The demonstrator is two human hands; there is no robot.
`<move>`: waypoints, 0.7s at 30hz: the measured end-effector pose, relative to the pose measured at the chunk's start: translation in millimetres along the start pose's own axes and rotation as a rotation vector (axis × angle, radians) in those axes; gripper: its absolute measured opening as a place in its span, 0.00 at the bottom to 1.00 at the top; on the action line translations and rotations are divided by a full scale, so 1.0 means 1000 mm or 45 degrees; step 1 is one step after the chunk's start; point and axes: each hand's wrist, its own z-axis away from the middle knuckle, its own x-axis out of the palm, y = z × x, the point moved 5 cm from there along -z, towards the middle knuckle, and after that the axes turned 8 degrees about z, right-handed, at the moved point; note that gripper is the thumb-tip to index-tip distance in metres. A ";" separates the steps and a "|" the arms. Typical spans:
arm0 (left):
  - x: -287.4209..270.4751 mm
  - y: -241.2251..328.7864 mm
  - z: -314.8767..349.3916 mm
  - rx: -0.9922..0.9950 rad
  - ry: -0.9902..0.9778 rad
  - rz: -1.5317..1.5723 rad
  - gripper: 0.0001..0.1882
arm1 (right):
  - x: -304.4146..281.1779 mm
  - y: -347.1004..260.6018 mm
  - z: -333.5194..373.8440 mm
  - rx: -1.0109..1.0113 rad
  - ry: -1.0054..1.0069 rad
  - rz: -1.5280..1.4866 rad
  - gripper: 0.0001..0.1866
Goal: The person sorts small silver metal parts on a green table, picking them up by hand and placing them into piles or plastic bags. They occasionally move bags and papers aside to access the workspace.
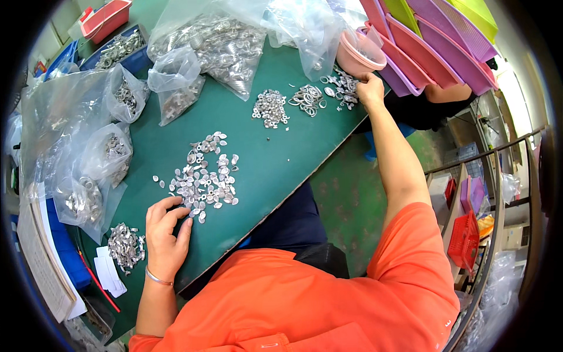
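**Hands at two heaps of small metal parts**

Fingers (pixel 176 212) of the left hand (pixel 164 237) curl loosely on the green table (pixel 275 170), tips touching the 7 o'clock edge of a spread heap of flat silver pieces (pixel 204 176), gripping nothing visible. At 1 o'clock the outstretched right hand (pixel 370 89) rests on another small parts heap (pixel 342 87) beside a pink bowl (pixel 359 56); its grip cannot be told.

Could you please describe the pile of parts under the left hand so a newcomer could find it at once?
On the green table top, look near the left hand. At its fingertips lies a loose spread of small silvery leaf-shaped metal pieces, flat and scattered, unlike the bagged parts around it.
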 end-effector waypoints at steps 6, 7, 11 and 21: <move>-0.001 -0.001 0.000 -0.030 -0.009 -0.005 0.10 | 0.005 -0.104 0.070 -0.720 -0.145 -0.342 0.09; -0.001 -0.001 -0.001 -0.025 -0.014 0.002 0.10 | 0.006 -0.120 0.085 -0.921 -0.153 -0.345 0.08; -0.001 0.000 -0.003 -0.015 -0.027 0.006 0.10 | 0.030 -0.136 0.098 -0.833 -0.196 -0.046 0.12; -0.003 -0.003 0.001 -0.053 -0.026 0.022 0.10 | 0.053 -0.167 0.080 -0.683 -0.503 0.312 0.06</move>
